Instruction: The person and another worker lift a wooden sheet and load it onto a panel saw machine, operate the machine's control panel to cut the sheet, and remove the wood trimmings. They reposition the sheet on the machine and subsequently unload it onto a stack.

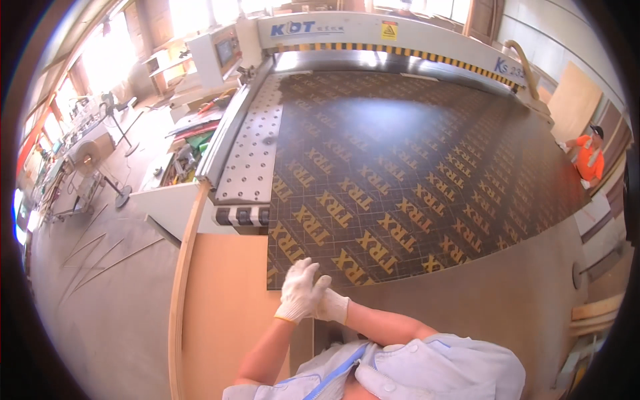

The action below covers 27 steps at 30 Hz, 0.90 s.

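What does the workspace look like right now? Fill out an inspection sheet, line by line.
Surface: grey perforated machine table of a large panel saw, with a pale board lying in front of it.
Job's things: big dark brown printed panel lying flat on the saw bed, its near edge by the hands.
Clutter: tools and scraps on a low bench to the left; thin strips on the floor.
Hands: left hand and right hand, both in white gloves, pressed together at the panel's near corner; holding nothing visible.
Cables: nothing seen.
Surroundings: workshop with bright windows, stacked boards at right, a person in orange beyond the panel.
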Tool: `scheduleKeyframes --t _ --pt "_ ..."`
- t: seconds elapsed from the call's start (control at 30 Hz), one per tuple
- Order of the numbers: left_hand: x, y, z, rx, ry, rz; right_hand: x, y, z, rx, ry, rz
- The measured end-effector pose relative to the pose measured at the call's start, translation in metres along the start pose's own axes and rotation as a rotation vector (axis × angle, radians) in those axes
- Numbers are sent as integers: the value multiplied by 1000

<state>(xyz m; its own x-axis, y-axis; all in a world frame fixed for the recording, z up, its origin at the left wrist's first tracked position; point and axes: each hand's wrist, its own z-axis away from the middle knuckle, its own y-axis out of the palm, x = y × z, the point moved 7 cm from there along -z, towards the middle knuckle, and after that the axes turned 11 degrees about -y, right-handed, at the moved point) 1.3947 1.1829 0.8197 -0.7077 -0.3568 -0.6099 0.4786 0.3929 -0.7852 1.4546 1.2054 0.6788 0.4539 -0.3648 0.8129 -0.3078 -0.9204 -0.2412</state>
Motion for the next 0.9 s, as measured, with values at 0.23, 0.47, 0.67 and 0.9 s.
scheduleKeyframes --t 0.23,0.47,0.67,0.9 --pt "71 35 -143 -105 -133 -479 75 -227 -33 111 588 623" --pt "130 -1 -276 -171 -210 -538 -15 -429 84 156 653 1408" --pt "146 -9 -339 -17 -431 -578 -106 -505 69 51 329 1489" --pt "166 -18 -439 -95 -369 -519 -165 -567 -8 180 482 1556"
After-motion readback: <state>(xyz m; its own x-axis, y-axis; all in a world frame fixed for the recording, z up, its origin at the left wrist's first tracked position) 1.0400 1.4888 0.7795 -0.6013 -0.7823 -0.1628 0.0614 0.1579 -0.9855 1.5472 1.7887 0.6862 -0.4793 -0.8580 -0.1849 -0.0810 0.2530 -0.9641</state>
